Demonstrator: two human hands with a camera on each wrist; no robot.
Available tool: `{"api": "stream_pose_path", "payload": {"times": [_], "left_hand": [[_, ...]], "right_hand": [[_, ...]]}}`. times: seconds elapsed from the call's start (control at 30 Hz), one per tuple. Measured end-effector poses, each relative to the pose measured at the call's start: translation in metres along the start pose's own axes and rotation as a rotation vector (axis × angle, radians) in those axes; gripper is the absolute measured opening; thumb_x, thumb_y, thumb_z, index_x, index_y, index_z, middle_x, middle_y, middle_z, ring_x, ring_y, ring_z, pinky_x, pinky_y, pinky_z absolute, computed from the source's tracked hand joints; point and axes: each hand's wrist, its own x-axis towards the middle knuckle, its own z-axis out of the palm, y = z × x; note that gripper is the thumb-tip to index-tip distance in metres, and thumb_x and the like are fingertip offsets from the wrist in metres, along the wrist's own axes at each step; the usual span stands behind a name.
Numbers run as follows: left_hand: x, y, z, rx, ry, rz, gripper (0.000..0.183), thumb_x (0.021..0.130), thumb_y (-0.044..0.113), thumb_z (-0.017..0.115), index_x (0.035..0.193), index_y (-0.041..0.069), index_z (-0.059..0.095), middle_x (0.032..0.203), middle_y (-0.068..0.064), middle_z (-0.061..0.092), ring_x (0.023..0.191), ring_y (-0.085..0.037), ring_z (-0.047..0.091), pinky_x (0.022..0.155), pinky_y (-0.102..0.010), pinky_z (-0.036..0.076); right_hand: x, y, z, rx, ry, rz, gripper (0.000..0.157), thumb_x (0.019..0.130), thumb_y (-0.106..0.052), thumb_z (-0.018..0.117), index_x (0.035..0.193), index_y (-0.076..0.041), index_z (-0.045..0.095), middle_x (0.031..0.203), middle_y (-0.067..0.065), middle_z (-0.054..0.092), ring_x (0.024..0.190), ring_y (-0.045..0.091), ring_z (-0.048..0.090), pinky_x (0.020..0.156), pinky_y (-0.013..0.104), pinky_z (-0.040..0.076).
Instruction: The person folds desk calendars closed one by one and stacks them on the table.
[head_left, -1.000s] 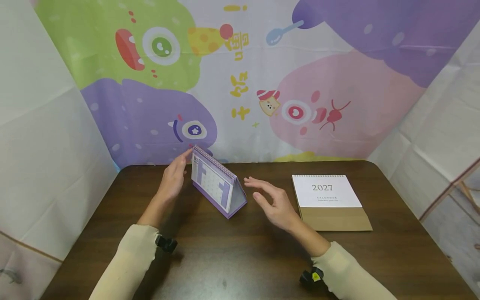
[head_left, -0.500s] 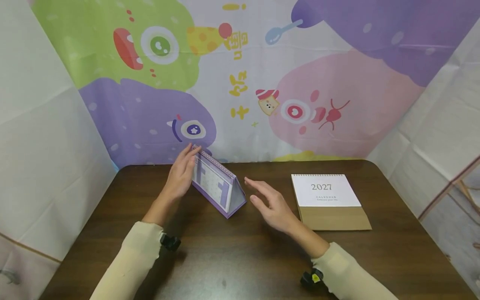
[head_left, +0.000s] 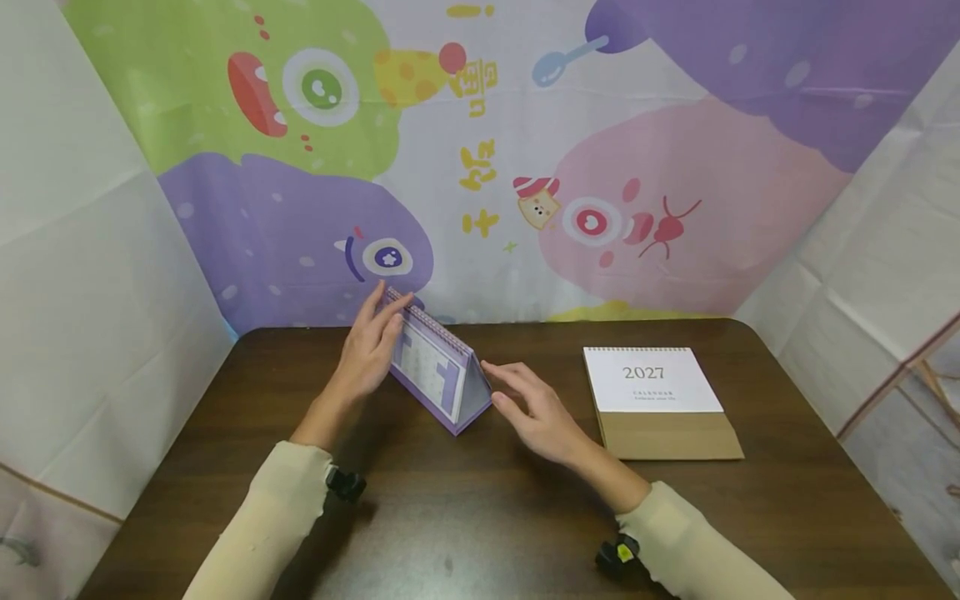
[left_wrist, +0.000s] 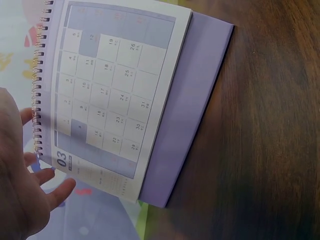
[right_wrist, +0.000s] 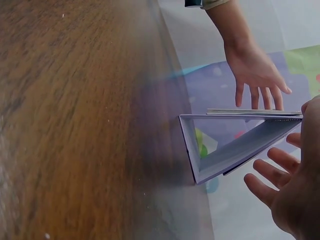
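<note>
A purple desk calendar (head_left: 429,364) stands as a tent on the table, turned at an angle. Its page (left_wrist: 102,95) reads 03 in the left wrist view, with a spiral binding along the top edge. My left hand (head_left: 365,354) is at the calendar's far-left end, its fingers spread over the upper edge near the binding. At the near-right end is my right hand (head_left: 542,417), fingers loosely extended beside the open triangular side. In the right wrist view its fingers (right_wrist: 270,173) lie along the back panel; whether they touch it I cannot tell.
A second desk calendar (head_left: 652,379), white with a brown base and "2027" on it, stands on the right of the dark wooden table (head_left: 465,517). Behind the table hangs a cartoon-printed cloth (head_left: 487,275); pale cloth walls flank both sides.
My left hand has moved right and slightly up, its fingers now over the purple calendar's upper left corner. My right hand has shifted slightly left, closer to the calendar. Both calendars stay in place.
</note>
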Motion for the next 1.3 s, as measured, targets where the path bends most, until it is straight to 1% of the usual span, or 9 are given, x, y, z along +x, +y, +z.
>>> {"api": "stream_pose_path", "payload": {"times": [0.33, 0.43, 0.63, 0.97, 1.1, 1.3], "left_hand": [[-0.0003, -0.0003, 0.0022, 0.007, -0.015, -0.005, 0.048, 0.121, 0.028, 0.041, 0.163, 0.015, 0.061, 0.188, -0.021, 0.025, 0.175, -0.044, 0.026, 0.138, -0.07, 0.028], [-0.0001, 0.0002, 0.0023, 0.001, -0.013, -0.007, 0.048, 0.121, 0.028, 0.041, 0.163, 0.016, 0.061, 0.188, -0.021, 0.026, 0.175, -0.044, 0.026, 0.138, -0.07, 0.028], [-0.0004, -0.0019, 0.0041, -0.005, -0.009, -0.001, 0.048, 0.121, 0.027, 0.04, 0.162, 0.014, 0.061, 0.187, -0.022, 0.026, 0.174, -0.045, 0.028, 0.137, -0.071, 0.029], [-0.0007, -0.002, 0.0062, -0.02, -0.001, 0.006, 0.047, 0.121, 0.026, 0.041, 0.16, 0.012, 0.063, 0.186, -0.023, 0.028, 0.174, -0.045, 0.029, 0.138, -0.07, 0.029], [-0.0011, -0.0018, 0.0067, -0.021, 0.0, 0.001, 0.047, 0.121, 0.026, 0.042, 0.16, 0.011, 0.063, 0.186, -0.023, 0.028, 0.174, -0.046, 0.028, 0.138, -0.071, 0.028], [-0.0007, -0.0021, 0.0069, -0.023, 0.004, 0.003, 0.046, 0.121, 0.026, 0.042, 0.16, 0.011, 0.063, 0.186, -0.023, 0.028, 0.174, -0.046, 0.028, 0.138, -0.071, 0.028]], "right_hand": [[0.0032, 0.0008, 0.004, 0.007, 0.005, 0.005, 0.049, 0.115, -0.012, 0.061, 0.163, -0.004, 0.059, 0.15, 0.024, 0.068, 0.14, 0.038, 0.069, 0.116, 0.055, 0.061], [0.0031, 0.0004, 0.0046, 0.011, 0.008, 0.007, 0.049, 0.115, -0.012, 0.061, 0.163, -0.005, 0.058, 0.151, 0.024, 0.067, 0.141, 0.038, 0.069, 0.116, 0.054, 0.061], [0.0021, -0.0006, 0.0055, 0.02, 0.015, 0.01, 0.049, 0.115, -0.012, 0.062, 0.163, -0.005, 0.059, 0.149, 0.023, 0.068, 0.14, 0.037, 0.069, 0.116, 0.051, 0.061], [0.0016, -0.0002, 0.0068, 0.051, 0.017, 0.019, 0.048, 0.115, -0.011, 0.061, 0.163, -0.004, 0.058, 0.149, 0.025, 0.067, 0.143, 0.039, 0.067, 0.118, 0.054, 0.059], [0.002, -0.0005, 0.0066, 0.047, 0.017, 0.021, 0.048, 0.115, -0.011, 0.061, 0.163, -0.003, 0.058, 0.15, 0.026, 0.066, 0.143, 0.039, 0.067, 0.118, 0.054, 0.059], [0.0033, -0.002, 0.0054, 0.041, 0.019, 0.033, 0.049, 0.116, -0.012, 0.06, 0.163, -0.004, 0.057, 0.151, 0.024, 0.066, 0.147, 0.039, 0.066, 0.118, 0.054, 0.059]]}}
